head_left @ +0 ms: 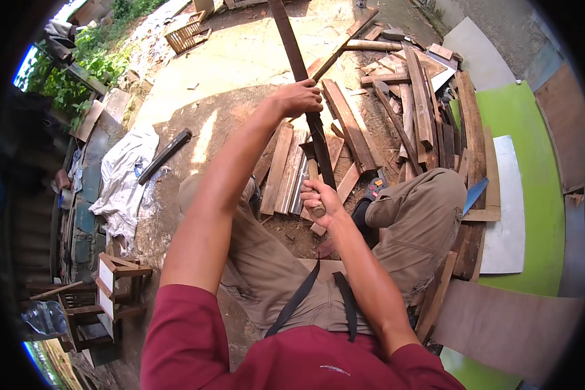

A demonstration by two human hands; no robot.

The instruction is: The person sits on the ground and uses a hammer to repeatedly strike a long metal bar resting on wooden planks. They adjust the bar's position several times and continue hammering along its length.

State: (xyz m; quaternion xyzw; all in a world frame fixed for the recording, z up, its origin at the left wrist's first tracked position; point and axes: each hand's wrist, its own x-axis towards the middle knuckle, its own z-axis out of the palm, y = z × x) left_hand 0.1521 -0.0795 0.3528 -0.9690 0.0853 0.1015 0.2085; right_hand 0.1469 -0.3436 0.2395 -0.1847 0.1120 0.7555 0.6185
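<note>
My left hand (298, 99) is wrapped round a long dark wooden strip (286, 36), which stands tilted between my knees. Its upper end runs out past the top of the picture. Below, my right hand (321, 201) grips the pale wooden handle of a hammer-like tool (312, 170). The tool's dark head lies close against the strip; whether they touch, I cannot tell, nor is the head's exact shape plain. Under both hands, several boards (281, 170) lie on the ground between my feet.
Scrap timber (419, 97) is heaped ahead to the right. Green and white sheets (508, 208) lie at the right. On the left are a white cloth (127, 172), a dark bar-shaped object (165, 156) and a small wooden frame (114, 289). A slatted crate (186, 34) stands farther off.
</note>
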